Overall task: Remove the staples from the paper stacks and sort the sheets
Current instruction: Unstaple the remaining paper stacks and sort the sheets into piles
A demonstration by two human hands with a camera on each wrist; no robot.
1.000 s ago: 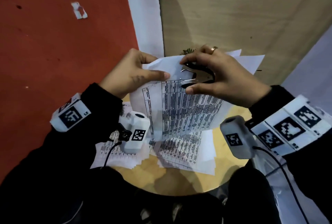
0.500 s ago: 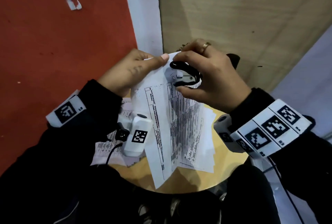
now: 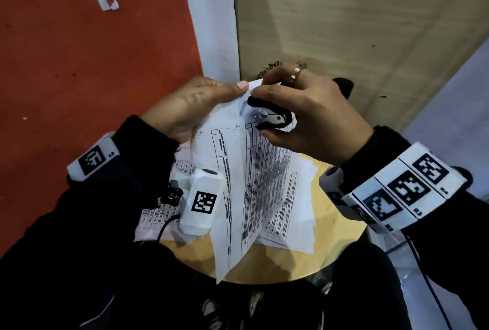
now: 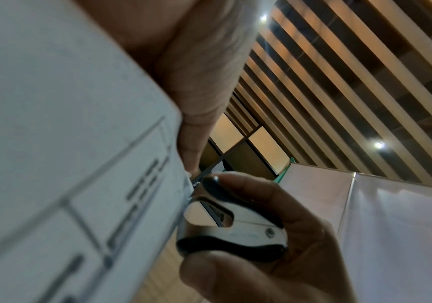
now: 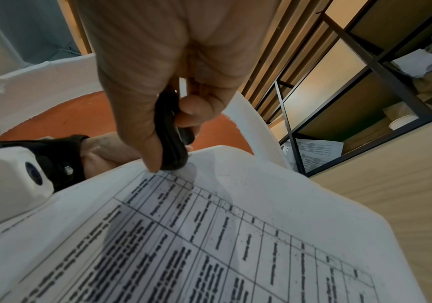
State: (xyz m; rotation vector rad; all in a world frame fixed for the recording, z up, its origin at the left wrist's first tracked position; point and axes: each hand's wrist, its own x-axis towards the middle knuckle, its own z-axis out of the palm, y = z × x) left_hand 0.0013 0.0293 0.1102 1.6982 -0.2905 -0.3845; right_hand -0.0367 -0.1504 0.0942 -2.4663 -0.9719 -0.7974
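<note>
- Your left hand (image 3: 190, 107) pinches the far corner of the stapled paper stack (image 3: 254, 184), thumb on top, and holds the stack lifted above the round wooden bench (image 3: 341, 247).
- Your right hand (image 3: 315, 118) is curled round the black-and-chrome staple remover (image 3: 267, 115) and squeezes it between thumb and fingers. In the left wrist view the remover (image 4: 233, 223) has its claws against the sheet edge at that same corner.
- Key relation: the remover sits just right of your left thumb tip, touching the paper. The stack's long axis hangs from that far corner down toward you. Both hands meet at the corner; the right hand is the nearer one to the staple site.
- The staple itself cannot be made out in any view.
- Judgement: the next pull should run away from the left pinch, along the paper plane, so the corner does not tear.
- Count: one stack in hand, one staple remover, two hands.
- Count: loose printed sheets (image 3: 296, 197) lie on the bench under the stack, in one spread to the right and one to the left; the number of sheets cannot be told.
- A gold ring (image 3: 297, 73) is on the right hand.
</note>
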